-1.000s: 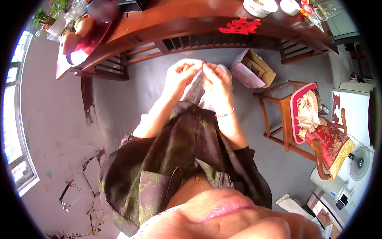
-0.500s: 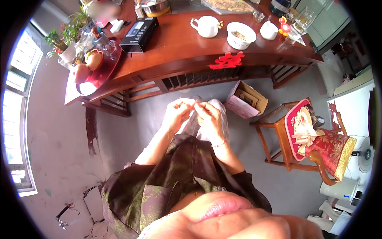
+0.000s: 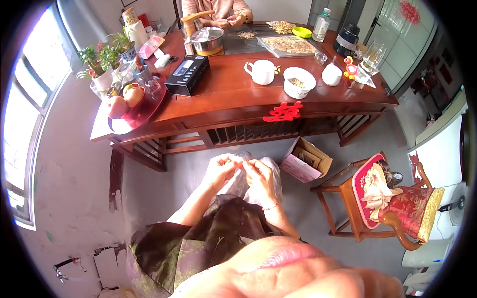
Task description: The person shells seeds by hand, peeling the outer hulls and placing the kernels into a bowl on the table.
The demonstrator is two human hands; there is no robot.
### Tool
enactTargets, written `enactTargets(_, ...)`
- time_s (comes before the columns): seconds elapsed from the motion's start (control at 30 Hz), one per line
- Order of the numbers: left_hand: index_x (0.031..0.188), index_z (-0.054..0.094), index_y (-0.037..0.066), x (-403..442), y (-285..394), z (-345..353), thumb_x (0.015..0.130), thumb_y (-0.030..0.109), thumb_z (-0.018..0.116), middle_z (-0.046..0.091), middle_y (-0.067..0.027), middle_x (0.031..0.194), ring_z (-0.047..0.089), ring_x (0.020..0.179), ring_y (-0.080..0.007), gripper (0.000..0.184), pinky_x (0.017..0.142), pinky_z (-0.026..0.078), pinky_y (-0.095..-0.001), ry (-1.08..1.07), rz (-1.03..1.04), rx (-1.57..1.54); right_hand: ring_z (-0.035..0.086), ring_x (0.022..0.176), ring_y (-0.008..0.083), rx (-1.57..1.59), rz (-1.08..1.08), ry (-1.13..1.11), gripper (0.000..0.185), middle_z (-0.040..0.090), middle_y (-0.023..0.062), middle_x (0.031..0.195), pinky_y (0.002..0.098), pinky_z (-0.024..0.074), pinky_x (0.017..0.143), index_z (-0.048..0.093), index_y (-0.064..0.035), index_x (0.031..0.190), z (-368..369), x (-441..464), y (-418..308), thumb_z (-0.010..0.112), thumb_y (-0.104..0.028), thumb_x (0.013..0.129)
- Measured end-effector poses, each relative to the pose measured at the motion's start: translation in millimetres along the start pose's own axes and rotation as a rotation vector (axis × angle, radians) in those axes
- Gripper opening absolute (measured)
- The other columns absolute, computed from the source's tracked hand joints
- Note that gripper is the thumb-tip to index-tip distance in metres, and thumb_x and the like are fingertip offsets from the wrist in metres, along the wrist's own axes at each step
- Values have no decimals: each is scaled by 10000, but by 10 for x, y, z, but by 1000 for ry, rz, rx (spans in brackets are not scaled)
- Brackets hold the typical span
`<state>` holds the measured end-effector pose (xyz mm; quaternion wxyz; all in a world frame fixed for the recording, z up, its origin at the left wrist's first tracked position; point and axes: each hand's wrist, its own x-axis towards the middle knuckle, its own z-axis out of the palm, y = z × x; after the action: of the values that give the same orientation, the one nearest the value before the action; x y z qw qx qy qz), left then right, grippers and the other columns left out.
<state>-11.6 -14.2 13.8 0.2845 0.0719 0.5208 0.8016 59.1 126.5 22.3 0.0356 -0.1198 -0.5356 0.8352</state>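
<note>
My left hand (image 3: 222,171) and my right hand (image 3: 260,178) meet fingertip to fingertip above my lap. Both are closed in a pinch. Whatever lies between the fingers is too small or hidden to name. A thin red band (image 3: 270,207) circles my right wrist. Below the hands are my pale trousers (image 3: 233,187). Beyond them on the floor, an open cardboard box (image 3: 303,171) with brown material inside stands to the right. On the table past my knees are a white bowl (image 3: 299,89) with small pieces in it and a white mug (image 3: 262,73).
A dark red wooden table (image 3: 223,107) spans the front. It bears a black box (image 3: 188,74), a steel pot (image 3: 207,42), a fruit tray (image 3: 158,102) and a flat tray of nut-like pieces (image 3: 288,45). Across it sits another person (image 3: 211,10), hands together. A wooden chair (image 3: 348,196) stands right.
The view has tilted up, so the table and my hands sit lower in it and the person across the table now shows. My hands stay together in the same pinch.
</note>
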Motion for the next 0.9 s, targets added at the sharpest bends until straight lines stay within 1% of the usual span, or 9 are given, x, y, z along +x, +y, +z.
enactTargets(0.1, 886, 654, 25, -54, 84, 23, 841, 163, 694, 543, 31, 640, 365, 496, -17, 151, 450, 238, -179, 25, 14, 106, 303, 449, -12, -22, -10, -19, 189, 388, -91, 555, 182, 194, 412, 618, -19, 811, 15, -7, -2, 591, -167, 927)
enactTargets(0.23, 874, 652, 35, -83, 66, -31, 836, 162, 698, 513, 42, 611, 370, 491, -23, 140, 443, 241, -187, 11, 2, 144, 305, 470, -12, -58, 22, -44, 182, 386, -93, 565, 184, 200, 423, 619, -21, 808, -16, -22, 22, 593, -160, 923)
enactTargets(0.33, 859, 630, 25, -84, 80, -29, 846, 163, 680, 611, -8, 693, 364, 500, -18, 146, 441, 247, -183, -31, 9, 99, 303, 475, -12, -114, -2, -46, 185, 389, -93, 567, 186, 198, 427, 620, -18, 804, -27, -14, 25, 593, -158, 922)
enactTargets(0.37, 859, 630, 25, -87, 69, -39, 846, 163, 680, 611, -8, 693, 364, 500, -18, 146, 441, 247, -183, -26, 1, 97, 305, 476, -10, -67, 10, -64, 184, 392, -90, 566, 188, 198, 428, 620, -15, 801, -39, -6, 34, 592, -152, 921)
enactTargets(0.47, 855, 625, 23, -65, 70, -53, 847, 162, 675, 649, -35, 759, 364, 505, -13, 148, 440, 252, -182, -53, 9, 90, 307, 477, -9, -55, 34, -64, 183, 394, -86, 567, 188, 200, 431, 621, -11, 802, -35, -1, 8, 589, -146, 921)
enactTargets(0.53, 830, 604, 8, -60, 84, -8, 841, 92, 649, 642, -72, 749, 350, 476, -19, 95, 428, 246, -185, -48, 32, 54, 310, 478, -9, -40, 36, -59, 182, 398, -84, 567, 188, 202, 433, 621, -9, 801, -35, -6, -6, 589, -144, 920)
enactTargets(0.63, 837, 609, 5, -57, 143, -1, 849, 97, 647, 638, -63, 752, 359, 495, -13, 100, 440, 256, -176, -47, 38, 139, 318, 480, -7, -35, 22, -47, 182, 413, -80, 570, 186, 208, 436, 621, -6, 800, -35, 15, -24, 591, -141, 918)
enactTargets(0.8, 853, 624, 3, -42, 176, 15, 850, 123, 666, 624, -32, 745, 375, 518, -9, 128, 453, 268, -172, -50, 14, 180, 347, 496, 0, -113, -35, -29, 183, 474, -66, 591, 182, 240, 445, 626, -6, 798, -59, 28, -71, 596, -143, 916)
enactTargets(0.9, 837, 628, 3, -5, 186, 34, 839, 137, 682, 599, -8, 705, 380, 518, -13, 144, 455, 272, -178, -67, 37, 189, 353, 506, 0, -75, -12, -13, 172, 490, -60, 607, 185, 246, 451, 633, -13, 803, -44, 16, -111, 600, -142, 912)
